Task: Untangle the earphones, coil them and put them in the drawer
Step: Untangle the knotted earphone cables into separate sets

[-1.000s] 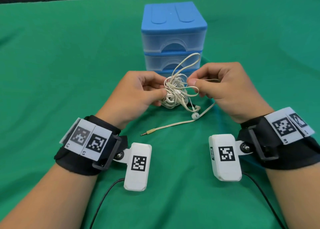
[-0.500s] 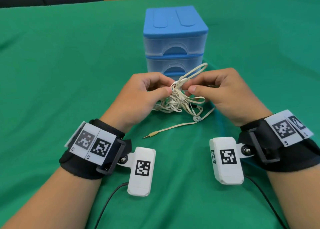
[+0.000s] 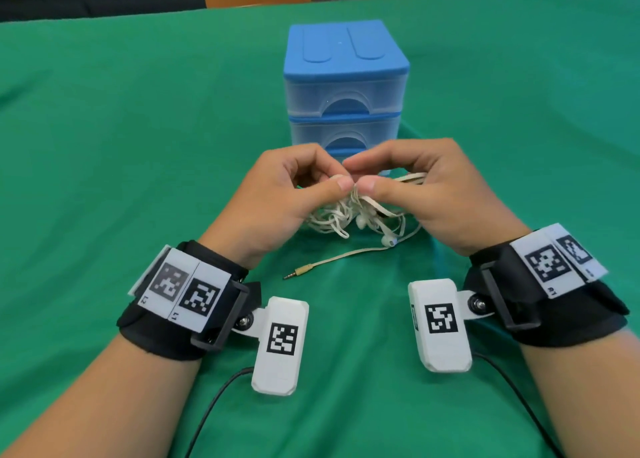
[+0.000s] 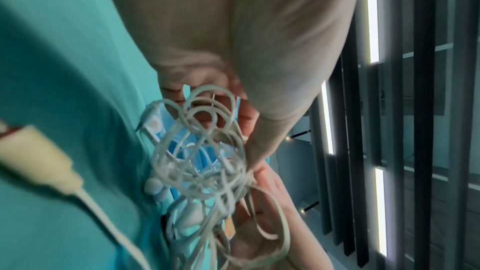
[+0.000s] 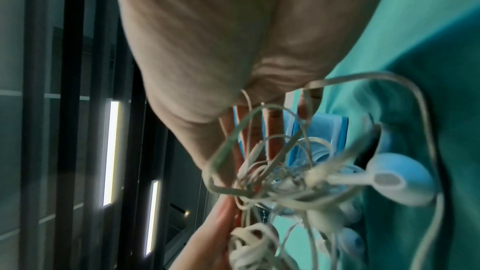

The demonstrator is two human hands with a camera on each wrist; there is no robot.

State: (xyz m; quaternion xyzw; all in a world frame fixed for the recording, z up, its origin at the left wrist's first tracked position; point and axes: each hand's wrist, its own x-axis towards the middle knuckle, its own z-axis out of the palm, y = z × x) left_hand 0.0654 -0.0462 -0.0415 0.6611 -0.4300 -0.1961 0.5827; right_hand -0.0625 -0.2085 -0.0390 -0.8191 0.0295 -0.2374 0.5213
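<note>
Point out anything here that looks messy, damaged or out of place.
Only the earphones stand out: the white cord is a knotted clump, pinched by the left hand and right hand. Its plug trails loose on the green cloth. The drawer unit stands upright, visible drawers closed. No damage shows.

The blue drawer unit (image 3: 346, 87) stands just behind the two hands, its drawer fronts closed and facing them. In front of it the tangled earphones (image 3: 349, 215) and both hands block the approach to its lowest drawer. The green tablecloth (image 3: 138, 128) lies open left and right of the unit.
</note>
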